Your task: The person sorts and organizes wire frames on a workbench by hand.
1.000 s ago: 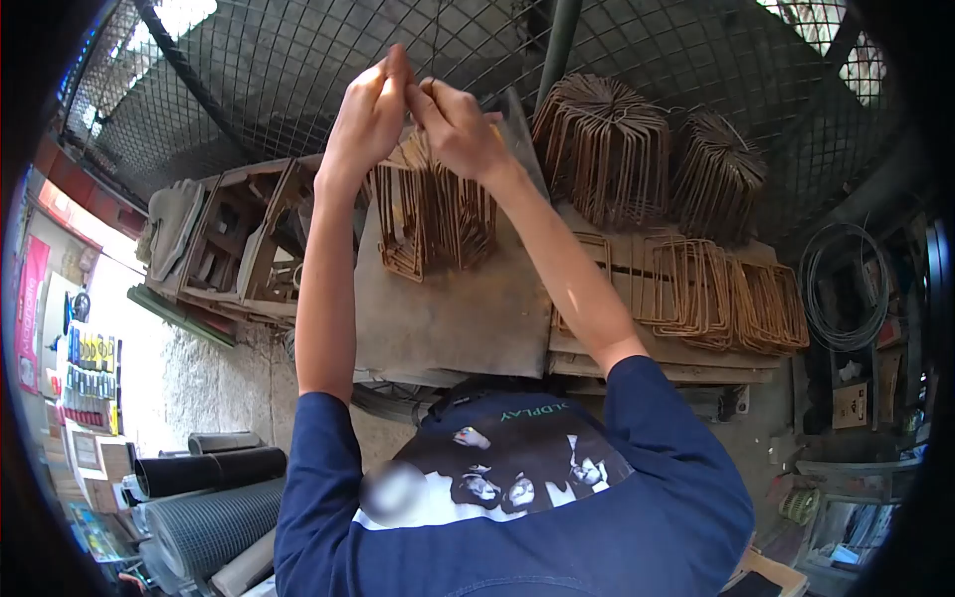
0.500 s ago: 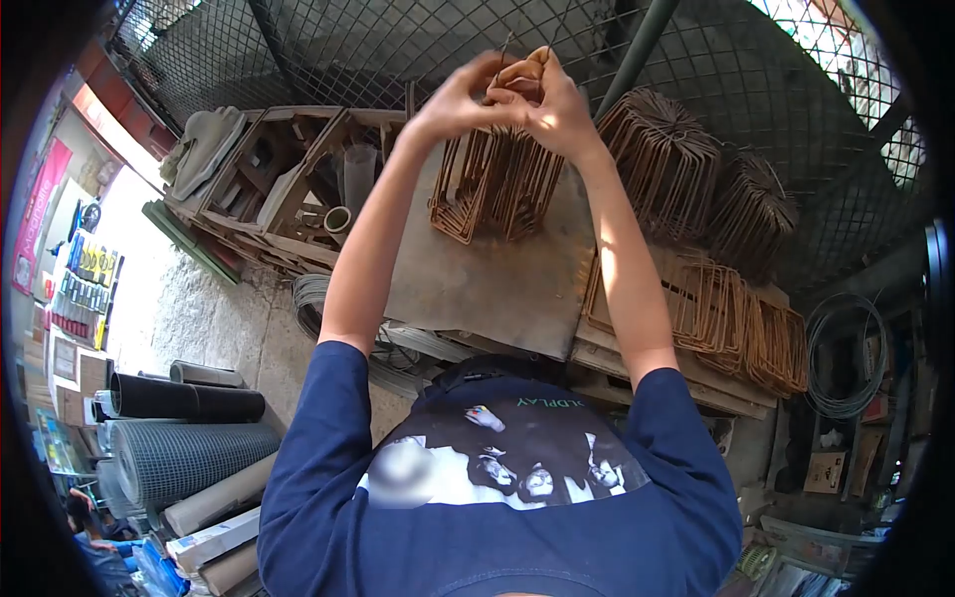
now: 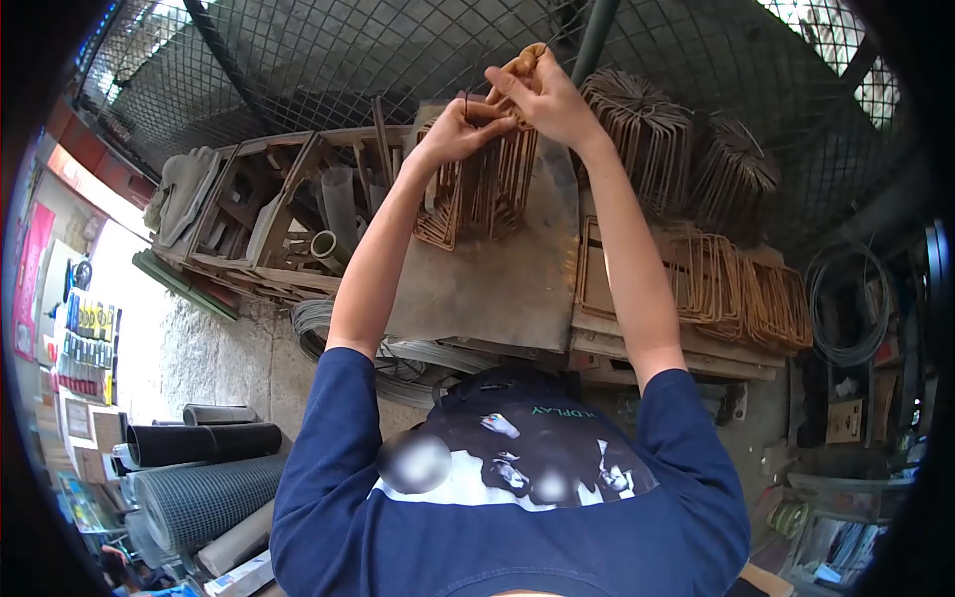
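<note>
A bundle of rusty bent-wire rectangular stirrups (image 3: 477, 194) stands on a flat metal-topped table (image 3: 477, 298) in front of me. Both hands are together at the bundle's upper end. My left hand (image 3: 460, 131) is closed, thumb and fingers pinched at the top left of the stirrups; a thin dark wire-like line shows by its fingers. Slightly higher, my right hand (image 3: 557, 107) has its fingers curled in at the bundle's top. What the fingertips hold is too small and partly hidden to make out.
More stirrup bundles (image 3: 642, 139) stand to the right, with loose stirrups (image 3: 736, 289) on wooden boards below. A wooden rack (image 3: 269, 199) is at left. Wire mesh fencing (image 3: 328, 60) rises behind. A wire coil (image 3: 848, 298) hangs at right; mesh rolls (image 3: 214, 497) lie lower left.
My hands were joined higher above the bundle. The left hand has come down and left, apart from the right, while the right stays near the top. The view has shifted slightly.
</note>
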`<state>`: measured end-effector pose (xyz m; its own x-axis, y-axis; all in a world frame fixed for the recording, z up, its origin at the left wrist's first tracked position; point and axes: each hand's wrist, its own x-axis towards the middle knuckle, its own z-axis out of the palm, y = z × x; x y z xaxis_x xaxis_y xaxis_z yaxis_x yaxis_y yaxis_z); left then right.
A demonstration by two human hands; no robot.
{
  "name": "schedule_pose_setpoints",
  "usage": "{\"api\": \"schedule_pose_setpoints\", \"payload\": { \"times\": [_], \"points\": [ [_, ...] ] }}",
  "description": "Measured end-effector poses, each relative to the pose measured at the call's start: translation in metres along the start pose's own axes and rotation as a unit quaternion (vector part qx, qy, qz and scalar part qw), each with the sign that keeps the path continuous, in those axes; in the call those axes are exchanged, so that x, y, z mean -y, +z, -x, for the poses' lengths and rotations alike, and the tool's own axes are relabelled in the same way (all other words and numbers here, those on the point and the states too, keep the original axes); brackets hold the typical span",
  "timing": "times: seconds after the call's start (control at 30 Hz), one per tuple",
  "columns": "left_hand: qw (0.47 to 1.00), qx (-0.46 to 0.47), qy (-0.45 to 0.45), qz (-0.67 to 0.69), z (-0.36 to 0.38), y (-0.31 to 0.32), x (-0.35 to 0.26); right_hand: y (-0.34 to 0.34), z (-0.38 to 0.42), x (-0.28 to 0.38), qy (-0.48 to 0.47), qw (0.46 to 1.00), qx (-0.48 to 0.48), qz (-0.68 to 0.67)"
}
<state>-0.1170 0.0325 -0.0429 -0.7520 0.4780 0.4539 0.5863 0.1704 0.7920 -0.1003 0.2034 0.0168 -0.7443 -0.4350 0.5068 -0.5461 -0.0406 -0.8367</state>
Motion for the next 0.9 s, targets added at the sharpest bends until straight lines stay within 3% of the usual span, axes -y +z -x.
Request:
{"api": "schedule_pose_setpoints", "payload": {
  "times": [0.17, 0.23, 0.3, 0.4, 0.5, 0.63, 0.73, 0.9],
  "points": [
    [0.996, -0.029, -0.01, 0.083, 0.002, -0.001, 0.004, -0.011, 0.003, -0.004, 0.003, 1.0, -0.012, -0.002],
    [0.995, -0.063, -0.013, 0.076, 0.003, -0.006, 0.014, -0.007, 0.002, -0.01, -0.036, 0.999, -0.003, -0.027],
    [0.995, -0.072, 0.014, 0.071, 0.005, -0.011, 0.019, -0.002, 0.003, -0.013, -0.016, 1.0, 0.012, 0.007],
    [0.994, -0.096, 0.027, 0.043, 0.002, -0.012, 0.023, 0.017, 0.017, -0.024, 0.016, 0.958, -0.135, 0.251],
    [0.991, -0.101, 0.006, 0.093, 0.004, -0.007, 0.017, 0.041, 0.061, -0.073, 0.1, 0.916, -0.138, 0.363],
    [0.988, -0.125, 0.01, 0.091, 0.011, 0.003, 0.017, 0.055, 0.083, -0.135, 0.124, 0.934, -0.097, 0.32],
    [0.983, -0.145, 0.01, 0.11, 0.016, 0.007, 0.017, 0.05, 0.081, -0.149, 0.03, 0.989, -0.095, 0.105],
    [0.972, -0.212, 0.016, 0.105, 0.028, 0.017, 0.007, 0.04, 0.072, -0.153, 0.001, 0.989, -0.035, 0.142]
  ]
}}
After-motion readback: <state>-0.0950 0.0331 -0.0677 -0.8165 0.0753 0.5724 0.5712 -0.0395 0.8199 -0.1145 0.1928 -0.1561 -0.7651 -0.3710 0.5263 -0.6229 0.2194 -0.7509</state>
